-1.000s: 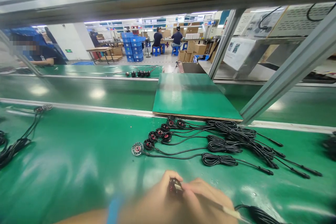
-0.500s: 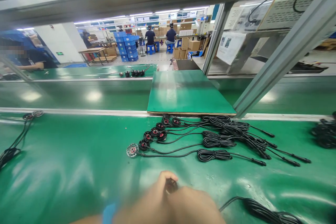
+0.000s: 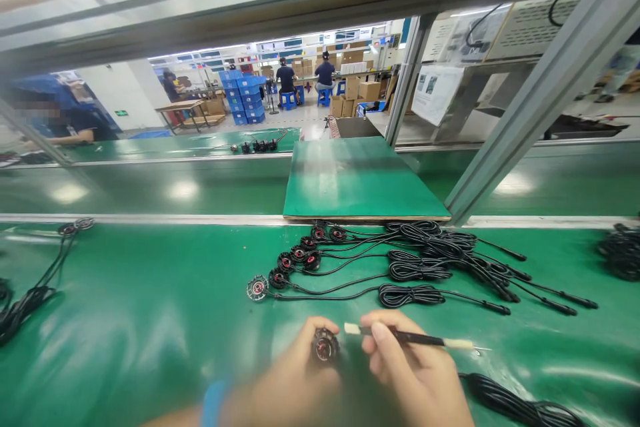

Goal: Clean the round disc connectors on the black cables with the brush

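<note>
Fingers of my left hand are closed round a small black round part with a reddish centre, at the lower middle. A blue band circles that wrist. To the right, my right hand pinches a thin black tool with a pale tip at the left and a pale section and fine metal point at the right. The pale tip is a little right of the round part, not touching it. Beyond both hands lie several similar round parts with coiled black cables.
Another coiled cable lies at the lower right, and more cables at the far left. A green board bridges the bench's back edge. Slanted metal post at right. People sit farther back.
My right hand has moved right, away from my left hand, and the thin tool now shows in its fingers. The round part is more visible in my left hand.
</note>
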The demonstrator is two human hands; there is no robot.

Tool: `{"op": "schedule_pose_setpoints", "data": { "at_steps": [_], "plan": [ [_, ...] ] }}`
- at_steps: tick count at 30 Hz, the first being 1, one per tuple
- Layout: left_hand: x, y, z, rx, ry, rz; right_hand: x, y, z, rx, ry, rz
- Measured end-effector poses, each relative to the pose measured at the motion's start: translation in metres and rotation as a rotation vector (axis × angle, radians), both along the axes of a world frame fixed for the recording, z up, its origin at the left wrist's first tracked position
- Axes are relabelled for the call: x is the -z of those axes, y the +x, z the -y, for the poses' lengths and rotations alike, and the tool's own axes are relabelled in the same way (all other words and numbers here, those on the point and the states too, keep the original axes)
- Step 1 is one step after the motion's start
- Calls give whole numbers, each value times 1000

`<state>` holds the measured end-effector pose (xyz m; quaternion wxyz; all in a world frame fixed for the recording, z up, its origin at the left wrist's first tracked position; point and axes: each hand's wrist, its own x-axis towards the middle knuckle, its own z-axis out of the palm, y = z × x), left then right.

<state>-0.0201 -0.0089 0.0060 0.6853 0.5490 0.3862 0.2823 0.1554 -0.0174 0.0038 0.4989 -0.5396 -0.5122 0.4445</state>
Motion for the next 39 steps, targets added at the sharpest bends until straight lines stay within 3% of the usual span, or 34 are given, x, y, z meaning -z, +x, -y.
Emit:
{"op": "schedule_pose_setpoints", "data": {
  "at_steps": [5, 12, 17, 25, 31, 35, 39],
  "plan": [
    [3, -2, -4, -17, -93, 86, 5, 3, -3, -72, 8, 7],
    [9, -5, -7, 23, -97, 168, 20, 7, -9, -250, 382, 236],
    [19, -10, -4, 55, -44, 103, 32, 3, -8, -362, 604, 357],
    [10, -10, -5, 119, 83, -76, 65, -6, -14, -428, 698, 487],
    [16, -5, 0, 71, 219, -120, 44, -4, -13, -399, 682, 521],
    [15, -2, 2, 93, 237, -87, 25, -5, -14, -403, 587, 497],
    [8, -2, 0, 100, 234, -72, 13, 2, -15, -293, 408, 337]
  ]
}}
